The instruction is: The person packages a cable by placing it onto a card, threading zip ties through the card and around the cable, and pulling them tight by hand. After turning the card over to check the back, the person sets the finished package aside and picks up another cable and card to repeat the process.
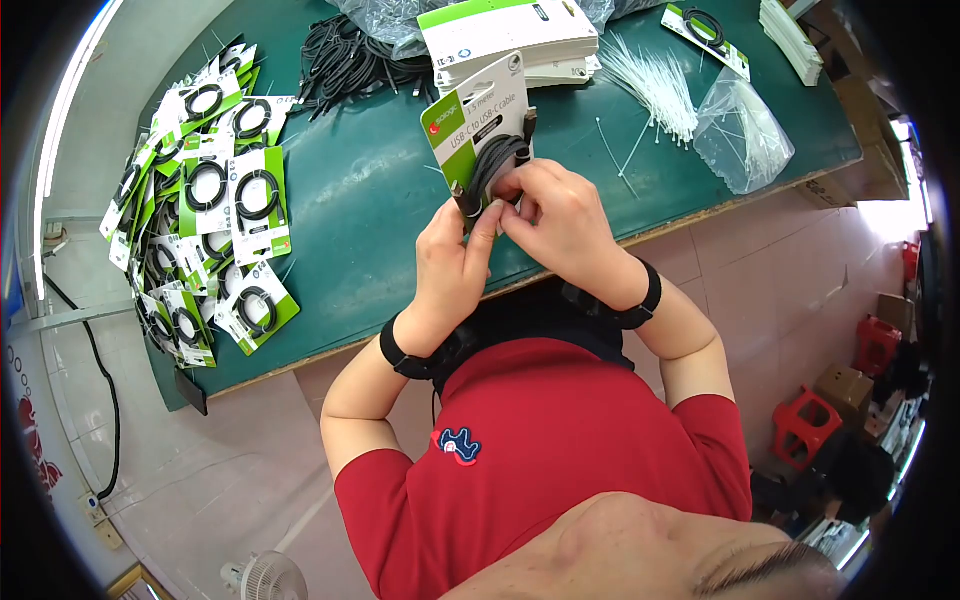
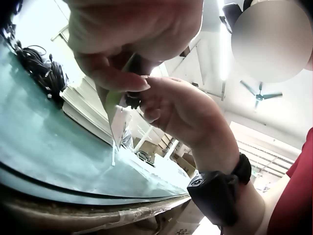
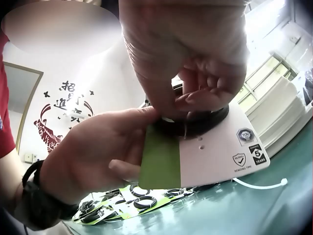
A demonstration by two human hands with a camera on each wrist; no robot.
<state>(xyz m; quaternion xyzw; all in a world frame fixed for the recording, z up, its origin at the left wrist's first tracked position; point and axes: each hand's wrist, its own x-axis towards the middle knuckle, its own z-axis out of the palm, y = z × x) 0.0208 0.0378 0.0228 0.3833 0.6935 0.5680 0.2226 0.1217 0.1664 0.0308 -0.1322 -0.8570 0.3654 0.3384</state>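
Observation:
A white and green packaging card (image 1: 470, 115) printed "USB-C to USB-C cable" is held above the green table (image 1: 370, 200), with a coiled black cable (image 1: 495, 160) lying against it. My left hand (image 1: 455, 265) grips the card's lower edge and the coil from the left. My right hand (image 1: 560, 215) pinches something at the coil's bottom; what it pinches is hidden by the fingers. In the right wrist view the card (image 3: 215, 152) shows its back with a "5 years" badge, and the coil (image 3: 195, 122) sits under my right fingers (image 3: 195, 93). The left wrist view shows the card's edge (image 2: 116, 117).
Several finished carded cables (image 1: 210, 210) are spread at the table's left. A heap of loose black cables (image 1: 350, 60) and a stack of blank cards (image 1: 505, 35) lie at the back. White zip ties (image 1: 655, 85) and a clear plastic bag (image 1: 745, 130) sit at the right.

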